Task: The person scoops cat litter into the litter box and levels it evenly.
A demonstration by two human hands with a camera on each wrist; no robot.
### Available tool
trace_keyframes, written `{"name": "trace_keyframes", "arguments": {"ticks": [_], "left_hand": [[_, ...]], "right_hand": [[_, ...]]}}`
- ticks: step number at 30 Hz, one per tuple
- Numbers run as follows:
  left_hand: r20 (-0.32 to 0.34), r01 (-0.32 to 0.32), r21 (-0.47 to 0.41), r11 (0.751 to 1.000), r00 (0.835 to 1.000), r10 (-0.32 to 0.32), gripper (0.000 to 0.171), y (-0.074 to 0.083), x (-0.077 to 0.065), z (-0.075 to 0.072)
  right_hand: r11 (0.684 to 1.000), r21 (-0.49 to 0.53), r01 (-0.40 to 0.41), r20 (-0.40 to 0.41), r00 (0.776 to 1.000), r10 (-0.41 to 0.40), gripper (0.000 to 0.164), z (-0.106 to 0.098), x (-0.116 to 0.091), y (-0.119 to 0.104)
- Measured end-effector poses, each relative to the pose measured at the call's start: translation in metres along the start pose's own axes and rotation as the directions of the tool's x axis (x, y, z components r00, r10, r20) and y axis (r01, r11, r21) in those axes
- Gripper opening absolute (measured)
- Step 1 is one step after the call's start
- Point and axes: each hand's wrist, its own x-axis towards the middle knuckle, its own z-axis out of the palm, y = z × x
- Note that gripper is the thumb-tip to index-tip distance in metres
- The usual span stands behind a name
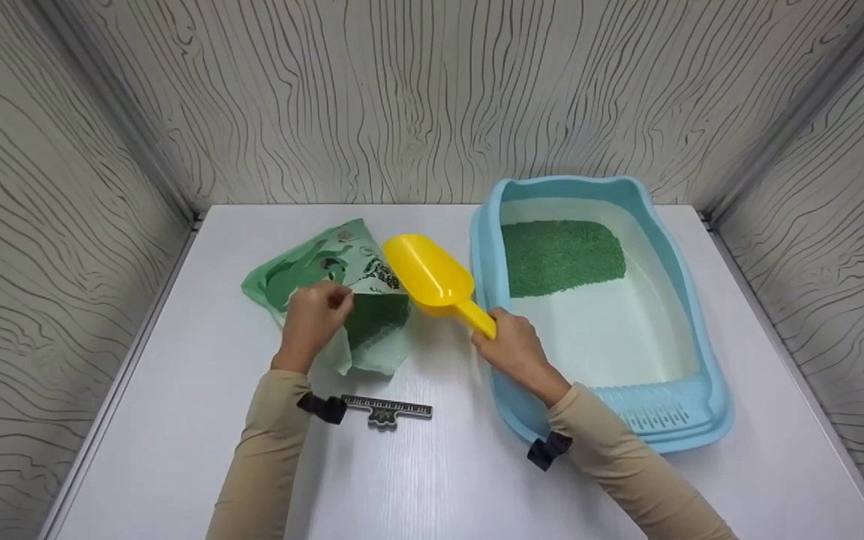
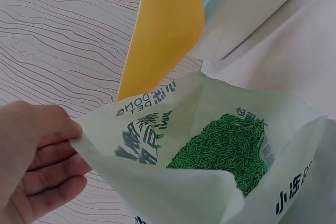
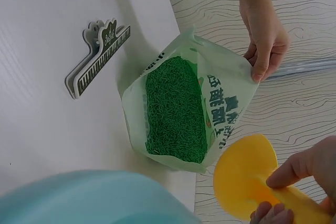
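My left hand pinches the rim of a green bag between thumb and fingers, and the bag's mouth gapes wide. Inside lie green litter pellets. My right hand grips the handle of a yellow scoop, its fingers curled round it. Held up between the bag and the blue litter box, the scoop has a bare, shiny bowl in the head view. In the left wrist view, the scoop overlaps the bag's far rim.
A blue litter box stands at the right, with a patch of green pellets at its far end. In front of the bag lies a bag clip with a ruler-like edge. Patterned walls enclose the white table.
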Motion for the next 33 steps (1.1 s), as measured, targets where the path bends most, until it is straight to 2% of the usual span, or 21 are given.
{"name": "trace_keyframes", "arguments": {"ticks": [8,15,21,33], "left_hand": [[-0.005,0.019,0.000,1.000,1.000,-0.019,0.008,-0.002,-0.001,0.002],[0.006,0.044,0.014,0.999,0.999,-0.044,0.009,-0.001,-0.002,0.002],[0.027,0.083,0.014,0.996,0.996,-0.083,0.010,0.003,-0.002,0.001],[0.040,0.097,0.019,0.995,0.994,-0.098,0.012,0.004,0.000,0.000]], "right_hand": [[1.000,0.002,-0.005,0.013,1.000,0.005,0.023,-0.003,-0.004,0.005],[1.000,0.015,0.008,0.030,1.000,-0.008,0.018,-0.008,-0.009,0.007],[0.999,0.030,0.026,0.088,0.996,-0.029,0.014,-0.016,-0.014,0.012],[0.996,0.024,0.091,0.178,0.980,-0.094,0.015,-0.032,-0.023,0.016]]}}
